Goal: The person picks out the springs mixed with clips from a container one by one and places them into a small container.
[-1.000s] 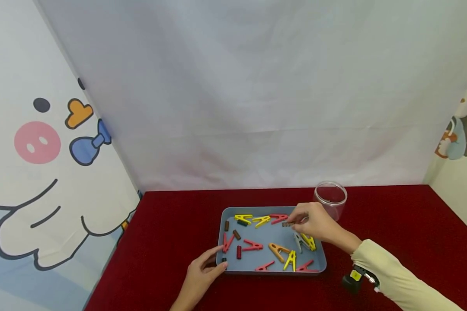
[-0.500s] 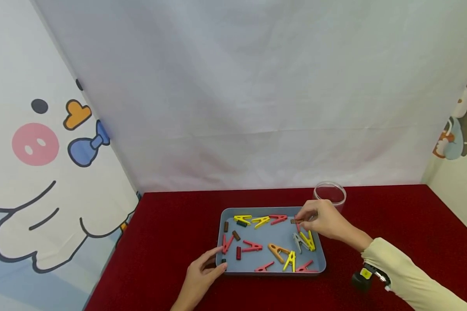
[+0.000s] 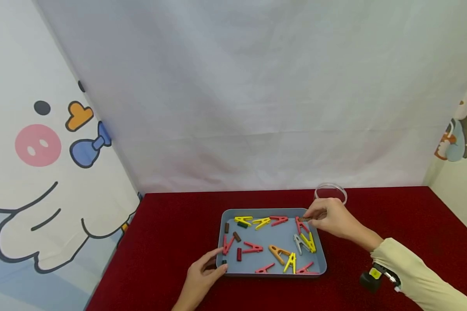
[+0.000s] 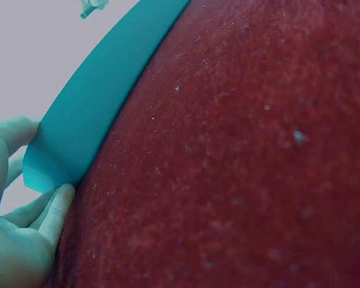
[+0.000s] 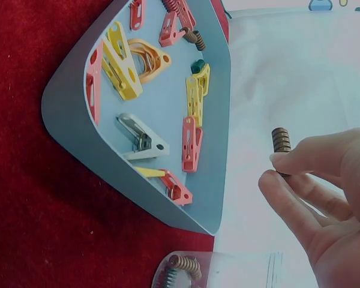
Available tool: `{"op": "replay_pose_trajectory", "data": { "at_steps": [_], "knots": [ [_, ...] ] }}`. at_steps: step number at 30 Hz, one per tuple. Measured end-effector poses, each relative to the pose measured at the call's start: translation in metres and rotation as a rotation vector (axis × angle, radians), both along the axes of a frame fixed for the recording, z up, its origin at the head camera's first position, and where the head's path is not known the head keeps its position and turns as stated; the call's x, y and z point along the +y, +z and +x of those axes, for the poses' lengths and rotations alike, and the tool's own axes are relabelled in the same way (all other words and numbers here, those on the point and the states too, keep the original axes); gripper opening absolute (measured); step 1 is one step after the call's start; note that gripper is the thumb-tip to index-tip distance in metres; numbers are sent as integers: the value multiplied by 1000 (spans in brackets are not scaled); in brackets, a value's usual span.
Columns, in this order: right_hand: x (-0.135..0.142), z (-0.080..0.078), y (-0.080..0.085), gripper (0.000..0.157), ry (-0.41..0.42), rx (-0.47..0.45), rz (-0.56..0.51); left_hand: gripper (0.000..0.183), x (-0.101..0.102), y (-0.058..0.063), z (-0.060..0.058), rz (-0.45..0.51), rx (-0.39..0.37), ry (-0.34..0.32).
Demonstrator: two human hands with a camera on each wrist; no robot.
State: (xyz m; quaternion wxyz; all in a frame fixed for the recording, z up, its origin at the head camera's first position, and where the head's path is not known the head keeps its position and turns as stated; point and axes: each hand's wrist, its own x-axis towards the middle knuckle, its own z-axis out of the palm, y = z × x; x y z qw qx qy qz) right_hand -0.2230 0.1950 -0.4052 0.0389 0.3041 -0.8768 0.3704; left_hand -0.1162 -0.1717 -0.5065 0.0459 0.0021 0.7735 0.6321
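Note:
My right hand (image 3: pixel 331 218) pinches a brown coil spring (image 5: pixel 281 141) between thumb and fingertips, above the right rear corner of the blue-grey tray (image 3: pixel 272 273). My left hand (image 3: pixel 202 274) grips the tray's front left corner, with fingertips right at its wall in the left wrist view. Plastic spring clamps lie in the tray, among them a grey clamp (image 3: pixel 301 244), an orange clamp (image 3: pixel 279 252), several yellow ones and several red ones. Loose springs lie on its left side, including a red spring (image 3: pixel 239 254) and a dark green spring (image 3: pixel 242 225).
A clear round jar (image 3: pixel 331 185) stands behind the tray's right rear corner, partly hidden by my right hand. In the right wrist view, a brown spring (image 5: pixel 186 264) and a dark green one show inside it. Red cloth (image 3: pixel 179 224) covers the table; a white curtain hangs behind.
My right hand has moved right with the brown spring, from over the tray's rear part toward the jar, uncovering a red clamp. The left hand has stayed at the tray corner.

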Motion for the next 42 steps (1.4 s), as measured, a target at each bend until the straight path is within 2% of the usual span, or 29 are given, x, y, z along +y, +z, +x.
{"op": "replay_pose_trajectory", "data": {
  "at_steps": [7,18,25,34,42],
  "knots": [
    [5,-2,3,16,-13,-17,-4,51,-1,0,0,-26,-5,9],
    [12,-9,10,16,-36,-1,5,52,1,1,0,-6,-6,29],
    [18,-12,13,16,-84,23,40,51,0,-2,-3,-6,-13,23],
    [26,-16,18,16,-96,8,40,51,2,0,1,-18,-5,35],
    [32,-21,22,16,-112,29,66,50,2,0,1,-43,3,34]
  ]
}}
